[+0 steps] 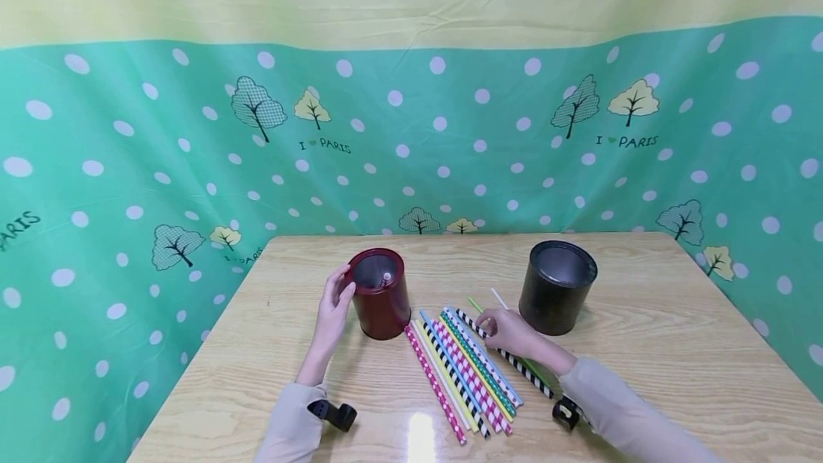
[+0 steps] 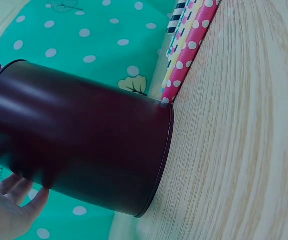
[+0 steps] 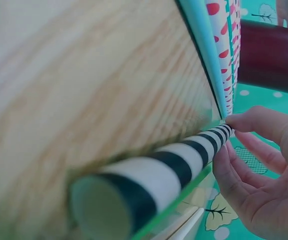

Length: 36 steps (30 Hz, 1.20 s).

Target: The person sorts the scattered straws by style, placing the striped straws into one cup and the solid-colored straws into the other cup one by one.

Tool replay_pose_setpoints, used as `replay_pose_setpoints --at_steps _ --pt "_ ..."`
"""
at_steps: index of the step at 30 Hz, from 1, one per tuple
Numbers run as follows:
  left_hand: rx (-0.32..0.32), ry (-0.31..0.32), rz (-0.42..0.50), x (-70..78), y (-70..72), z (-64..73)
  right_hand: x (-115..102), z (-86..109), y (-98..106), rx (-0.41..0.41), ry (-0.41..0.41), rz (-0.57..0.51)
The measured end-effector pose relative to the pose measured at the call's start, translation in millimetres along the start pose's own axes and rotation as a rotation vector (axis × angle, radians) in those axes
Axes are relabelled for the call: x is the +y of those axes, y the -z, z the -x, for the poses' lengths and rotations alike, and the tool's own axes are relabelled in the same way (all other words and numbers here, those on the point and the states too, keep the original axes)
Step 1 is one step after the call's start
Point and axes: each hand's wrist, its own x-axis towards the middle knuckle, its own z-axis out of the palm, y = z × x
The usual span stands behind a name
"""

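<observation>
My left hand (image 1: 332, 306) rests its fingers against the left side of a dark red can (image 1: 382, 309), near the rim. The can stands upright; inside it shows the end of a spotted straw (image 1: 386, 279). In the left wrist view, the fingertips touch the can's wall (image 2: 83, 135). My right hand (image 1: 511, 331) is over the right side of a row of paper straws (image 1: 466, 377). Between thumb and fingers it pinches a black-and-white striped straw (image 3: 159, 175), which lies close along the table. A green straw (image 1: 536, 370) runs beside it, partly hidden under the hand.
A black can (image 1: 558, 291) stands upright at the right, just beyond the right hand. A white straw (image 1: 499, 299) lies near it, partly covered by the hand. The wooden table (image 1: 675, 349) meets a green spotted cloth (image 1: 444, 141) at the back.
</observation>
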Motion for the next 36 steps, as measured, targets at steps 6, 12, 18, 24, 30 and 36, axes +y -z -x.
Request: replay_pose_setpoints --at_steps 6,12,18,24,30,36 --pt "-0.002 0.015 0.012 1.5 -0.2 0.3 0.1 -1.8 -0.9 0.005 -0.029 -0.025" --pt "0.003 0.039 0.018 14.6 -3.1 2.2 -4.9 -4.1 2.0 0.011 -0.048 -0.070" --pt "0.014 0.049 0.006 22.5 -5.2 5.6 -9.6 -4.3 5.1 0.038 -0.051 -0.122" --pt "0.003 0.013 -0.001 -0.2 0.5 0.4 -15.9 -6.1 7.5 0.081 -0.047 -0.147" --pt "0.000 0.015 0.005 -0.7 0.6 -0.1 -22.6 -7.3 9.1 0.123 -0.056 -0.164" --pt "0.002 0.017 0.004 1.2 -0.1 0.3 -32.5 -8.5 12.5 0.154 -0.062 -0.201"
